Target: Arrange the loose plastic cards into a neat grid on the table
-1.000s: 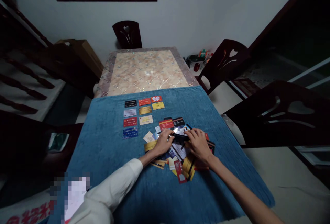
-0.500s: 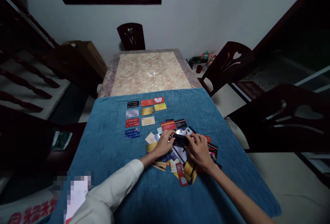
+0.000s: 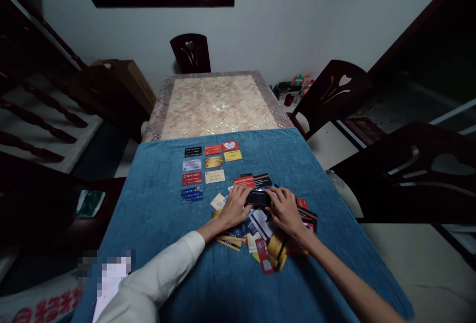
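Between my two hands is a black card [image 3: 258,198], possibly a small stack, held by its short ends above a loose heap of cards. My left hand [image 3: 235,206] grips its left end, and my right hand [image 3: 286,212] has its fingers closed on the right end. Under and around them lie a silver card [image 3: 261,223], gold cards [image 3: 277,246], a red card [image 3: 265,257] and several others, partly hidden by my hands. To the left, cards are laid out in columns, among them a blue card [image 3: 192,194], a red card [image 3: 192,179] and a yellow card [image 3: 232,156].
A blue cloth [image 3: 156,224] covers the near part of the table; the far part shows a patterned tabletop [image 3: 215,102]. Dark wooden chairs [image 3: 332,90] stand around it. A blurred pale item [image 3: 111,278] lies at the near left, beside a printed bag [image 3: 44,300].
The black card has tilted so that more of its face shows. My hands have shifted only slightly around it, and the laid-out cards stay in place.
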A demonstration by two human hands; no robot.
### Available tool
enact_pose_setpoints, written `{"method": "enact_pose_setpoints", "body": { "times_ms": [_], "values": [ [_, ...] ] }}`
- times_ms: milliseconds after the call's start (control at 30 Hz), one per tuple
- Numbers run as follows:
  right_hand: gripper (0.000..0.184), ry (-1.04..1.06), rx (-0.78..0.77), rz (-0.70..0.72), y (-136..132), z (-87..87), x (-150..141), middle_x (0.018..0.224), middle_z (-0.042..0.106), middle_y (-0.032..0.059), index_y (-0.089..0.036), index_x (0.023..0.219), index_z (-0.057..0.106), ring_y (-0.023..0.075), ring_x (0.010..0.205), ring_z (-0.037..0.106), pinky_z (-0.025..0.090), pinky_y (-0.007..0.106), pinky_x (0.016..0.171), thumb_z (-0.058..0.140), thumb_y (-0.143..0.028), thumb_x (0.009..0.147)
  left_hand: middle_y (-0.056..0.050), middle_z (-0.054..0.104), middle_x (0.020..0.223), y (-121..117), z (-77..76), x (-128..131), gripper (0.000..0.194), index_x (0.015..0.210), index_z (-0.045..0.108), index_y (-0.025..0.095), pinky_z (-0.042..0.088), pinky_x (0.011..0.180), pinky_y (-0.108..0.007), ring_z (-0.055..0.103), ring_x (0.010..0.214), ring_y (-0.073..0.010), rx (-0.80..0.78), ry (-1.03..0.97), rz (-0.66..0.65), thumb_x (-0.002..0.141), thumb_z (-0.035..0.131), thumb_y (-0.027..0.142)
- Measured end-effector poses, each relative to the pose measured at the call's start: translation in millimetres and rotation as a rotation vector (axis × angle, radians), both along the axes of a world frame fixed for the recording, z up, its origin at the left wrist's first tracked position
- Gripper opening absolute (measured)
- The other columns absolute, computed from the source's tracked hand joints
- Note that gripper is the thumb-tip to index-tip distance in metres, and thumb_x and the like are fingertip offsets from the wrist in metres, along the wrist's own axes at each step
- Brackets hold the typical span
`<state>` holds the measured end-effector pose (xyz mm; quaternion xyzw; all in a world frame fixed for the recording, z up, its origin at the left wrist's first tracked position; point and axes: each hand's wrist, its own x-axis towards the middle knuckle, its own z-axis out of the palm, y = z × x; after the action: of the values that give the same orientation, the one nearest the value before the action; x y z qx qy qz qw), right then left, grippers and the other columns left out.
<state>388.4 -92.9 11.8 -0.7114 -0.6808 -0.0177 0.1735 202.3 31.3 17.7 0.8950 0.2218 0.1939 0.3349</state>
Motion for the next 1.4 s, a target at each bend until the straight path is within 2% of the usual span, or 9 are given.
{"method": "enact_pose_setpoints", "body": {
  "times_ms": [167, 333, 600, 733, 1033, 1400],
  "values": [
    [0.058, 0.000, -0.048, 0.007, 18, 3.9, 2, 0.129, 0.055, 0.0127, -0.023, 0.140, 0.048, 0.0313, 0.112, 0.042, 0.040, 0.045, 0.090, 0.057, -0.022, 0.083, -0.014, 0.045, 0.133, 12, -0.2, -4, 0.064, 0.138, 0.041, 0.021, 0.039, 0.101, -0.051, 0.041, 0.122, -0.0315, 0.106, 0.074, -0.013, 0.077, 0.060, 0.013],
    [0.059, -0.017, -0.134, 0.034, 40, 11.7, 3, 0.132, 0.053, 0.0117, -0.022, 0.139, 0.048, 0.0301, 0.114, 0.041, 0.040, 0.041, 0.090, 0.059, -0.018, 0.082, -0.012, 0.047, 0.130, 27, -1.0, -5, 0.065, 0.141, 0.037, 0.025, 0.039, 0.101, -0.050, 0.042, 0.121, -0.0298, 0.168, 0.143, -0.002, 0.080, 0.058, 0.015],
    [0.058, 0.011, -0.274, 0.043, 88, 17.4, 8, 0.135, 0.051, 0.0116, -0.022, 0.139, 0.048, 0.0291, 0.118, 0.039, 0.038, 0.040, 0.092, 0.062, -0.022, 0.082, -0.013, 0.050, 0.129, 57, -1.4, 1, 0.056, 0.134, 0.046, 0.019, 0.036, 0.102, -0.048, 0.042, 0.121, -0.0298, 0.240, 0.254, 0.092, 0.081, 0.064, 0.018],
    [0.057, 0.011, -0.326, 0.054, 114, 19.9, 10, 0.137, 0.051, 0.0113, -0.021, 0.138, 0.048, 0.0288, 0.118, 0.039, 0.038, 0.040, 0.091, 0.062, -0.024, 0.083, -0.013, 0.051, 0.129, 73, -3.4, 5, 0.052, 0.131, 0.048, 0.017, 0.035, 0.100, -0.046, 0.041, 0.121, -0.0297, 0.242, 0.309, 0.157, 0.082, 0.063, 0.019],
    [0.055, -0.008, -0.429, 0.064, 164, 14.0, 15, 0.138, 0.051, 0.0100, -0.024, 0.136, 0.050, 0.0297, 0.120, 0.039, 0.040, 0.040, 0.089, 0.061, -0.026, 0.082, -0.011, 0.051, 0.129, 104, -8.1, 13, 0.044, 0.126, 0.050, 0.021, 0.032, 0.098, -0.045, 0.040, 0.123, -0.0293, 0.226, 0.431, 0.230, 0.083, 0.063, 0.022],
    [0.055, -0.052, -0.519, 0.066, 192, 10.6, 19, 0.133, 0.053, 0.0115, -0.022, 0.134, 0.052, 0.0311, 0.120, 0.040, 0.044, 0.040, 0.088, 0.064, -0.028, 0.081, -0.011, 0.053, 0.124, 121, -5.3, 21, 0.035, 0.117, 0.053, 0.021, 0.030, 0.097, -0.046, 0.038, 0.123, -0.0296, 0.193, 0.509, 0.234, 0.083, 0.062, 0.020]
  ]
}}
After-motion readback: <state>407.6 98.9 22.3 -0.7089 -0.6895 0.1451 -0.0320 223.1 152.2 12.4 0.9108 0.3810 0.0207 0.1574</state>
